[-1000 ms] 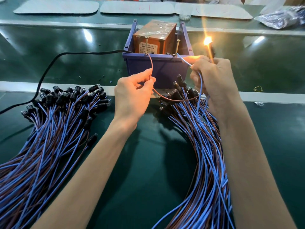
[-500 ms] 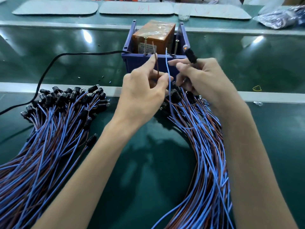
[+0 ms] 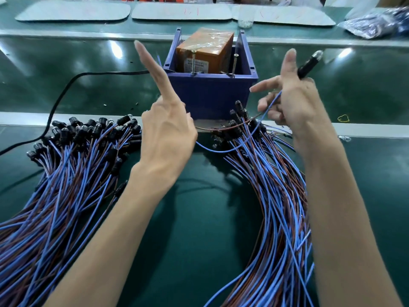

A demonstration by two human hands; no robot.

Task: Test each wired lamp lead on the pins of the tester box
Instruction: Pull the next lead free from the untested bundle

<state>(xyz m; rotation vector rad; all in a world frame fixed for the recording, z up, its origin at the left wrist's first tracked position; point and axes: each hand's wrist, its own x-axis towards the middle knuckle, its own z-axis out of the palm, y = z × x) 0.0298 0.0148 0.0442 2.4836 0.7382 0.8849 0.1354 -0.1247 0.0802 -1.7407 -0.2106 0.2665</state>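
The tester box is a blue bin holding a taped orange transformer. Two upright metal pins stand at its front. My right hand, to the right of the bin, grips a black lamp; the lamp is unlit and points up and to the right. Its blue wire and brown wire sag leftward and vanish under my left hand. That hand holds them with its index finger straight up beside the bin. Neither wire touches a pin.
One bundle of wired lamps lies at the left, another bundle under my right forearm. A black cable runs from the bin to the left. White mats, a small cup and a plastic bag sit at the back.
One second ago the lead's wires touched the pins and the lamp glowed. The wires have come off, the lamp is dark, and both hands have moved apart and away from the pins.
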